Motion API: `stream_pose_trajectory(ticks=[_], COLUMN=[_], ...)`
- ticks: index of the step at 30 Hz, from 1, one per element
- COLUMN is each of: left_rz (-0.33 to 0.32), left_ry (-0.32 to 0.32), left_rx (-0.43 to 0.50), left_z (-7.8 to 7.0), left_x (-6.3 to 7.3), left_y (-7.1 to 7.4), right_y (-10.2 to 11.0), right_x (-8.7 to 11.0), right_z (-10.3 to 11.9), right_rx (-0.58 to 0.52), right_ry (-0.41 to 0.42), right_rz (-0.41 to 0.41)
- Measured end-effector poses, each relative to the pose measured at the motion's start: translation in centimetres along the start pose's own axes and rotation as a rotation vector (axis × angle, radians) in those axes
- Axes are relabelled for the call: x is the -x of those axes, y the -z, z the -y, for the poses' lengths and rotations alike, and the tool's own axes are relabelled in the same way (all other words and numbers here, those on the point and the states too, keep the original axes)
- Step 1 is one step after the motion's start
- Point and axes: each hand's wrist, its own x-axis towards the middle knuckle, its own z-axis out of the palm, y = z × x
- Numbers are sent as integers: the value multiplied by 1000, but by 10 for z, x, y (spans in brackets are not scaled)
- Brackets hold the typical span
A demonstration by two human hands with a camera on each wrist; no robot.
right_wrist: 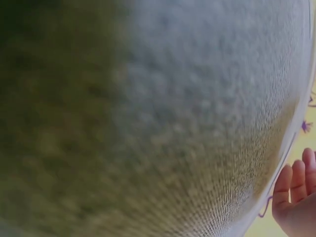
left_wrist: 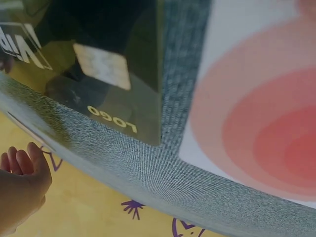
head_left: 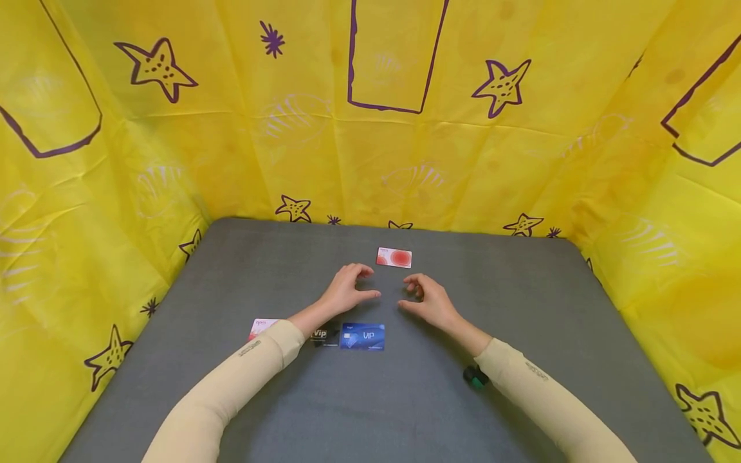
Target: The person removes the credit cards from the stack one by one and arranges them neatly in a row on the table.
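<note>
My left hand (head_left: pixel 345 290) hovers over the grey table with its fingers loosely bent and its thumb pointing right, holding nothing. Facing it across a small gap, my right hand (head_left: pixel 429 301) is likewise relaxed and bare. Just beyond both hands lies a white card with red circles (head_left: pixel 395 258). Under and beside my left forearm is a row of cards: a blue VIP card (head_left: pixel 363 336), a black Vip card (head_left: pixel 326 337) partly covered by the arm, and a white and pink card (head_left: pixel 263 326), also partly covered. The left wrist view shows the black card (left_wrist: pixel 98 64) close up.
The grey tabletop (head_left: pixel 521 289) has rounded back corners. Yellow cloth (head_left: pixel 312 154) with starfish drawings surrounds it at the back and sides. A small black and green object (head_left: pixel 476 377) sits at my right wrist, by the sleeve cuff.
</note>
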Motion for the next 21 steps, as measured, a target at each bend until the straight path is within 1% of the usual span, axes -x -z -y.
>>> stream_pose_trajectory(ticks=[6,11,21], left_rz=[-22,-30,-51], left_ry=[28,59,78], left_rx=[-6,-10,-8], left_z=[2,3,7], left_x=[-10,-16,-29], left_y=[-3,-6,-10], right_y=[2,2,2], right_x=[-9,-15,-26], right_z=[-2,-4,-13], right_rx=[0,3,4], right_ry=[-42,-56,-88], right_rz=[-10,-22,-38])
